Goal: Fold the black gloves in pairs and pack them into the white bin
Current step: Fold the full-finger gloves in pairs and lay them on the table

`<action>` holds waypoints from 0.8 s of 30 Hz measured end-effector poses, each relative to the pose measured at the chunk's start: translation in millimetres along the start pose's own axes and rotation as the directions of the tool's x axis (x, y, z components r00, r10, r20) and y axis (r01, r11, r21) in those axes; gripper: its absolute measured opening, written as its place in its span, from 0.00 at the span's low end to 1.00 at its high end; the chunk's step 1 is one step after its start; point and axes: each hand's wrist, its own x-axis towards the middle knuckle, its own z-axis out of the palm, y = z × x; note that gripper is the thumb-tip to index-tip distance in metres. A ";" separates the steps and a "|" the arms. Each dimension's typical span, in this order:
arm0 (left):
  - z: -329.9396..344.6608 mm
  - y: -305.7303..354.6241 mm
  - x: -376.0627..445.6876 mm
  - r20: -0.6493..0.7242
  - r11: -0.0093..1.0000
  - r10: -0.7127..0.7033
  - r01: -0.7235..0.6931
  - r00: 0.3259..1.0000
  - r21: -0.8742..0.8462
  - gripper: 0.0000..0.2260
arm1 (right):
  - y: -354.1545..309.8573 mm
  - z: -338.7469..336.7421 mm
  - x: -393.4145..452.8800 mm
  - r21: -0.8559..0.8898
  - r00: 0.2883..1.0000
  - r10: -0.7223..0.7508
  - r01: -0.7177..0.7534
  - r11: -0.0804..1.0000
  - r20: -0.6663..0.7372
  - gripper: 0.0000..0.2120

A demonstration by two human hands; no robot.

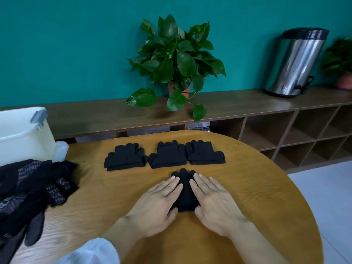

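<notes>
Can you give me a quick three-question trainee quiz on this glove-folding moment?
1. How many folded glove pairs lie in the row beyond the hands?
2. True or false: the left hand and right hand both press flat on the glove pair being folded.
3. Where is the unfolded glove pile? A) inside the white bin B) on the table's left side C) on the shelf by the plant

Key:
1. Three: left pair, middle pair, right pair.
2. True.
3. B.
</notes>
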 end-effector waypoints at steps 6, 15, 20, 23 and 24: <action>9.0 8.2 -8.2 -0.033 0.996 0.037 -0.040 0.999 -0.079 0.19 | -17.4 4.1 -22.5 0.090 1.000 0.025 -0.024 0.996 0.000 0.25; 40.2 27.1 64.2 -0.103 0.995 0.100 -0.099 0.990 0.017 0.23 | 33.7 15.8 -25.0 0.070 0.956 0.294 -0.292 0.954 -0.019 0.32; 59.3 18.0 85.6 -0.119 0.999 0.028 -0.030 0.993 -0.018 0.22 | 54.6 27.4 -11.9 0.099 0.947 0.321 -0.322 0.942 0.021 0.34; 68.4 11.4 92.8 -0.145 0.999 0.001 -0.008 0.989 -0.052 0.21 | 64.4 34.7 -4.1 0.110 0.948 0.317 -0.317 0.942 0.017 0.33; 70.4 10.2 95.6 -0.144 0.999 -0.005 -0.003 0.990 -0.054 0.21 | 67.3 36.6 -1.9 0.113 0.948 0.317 -0.316 0.942 0.011 0.33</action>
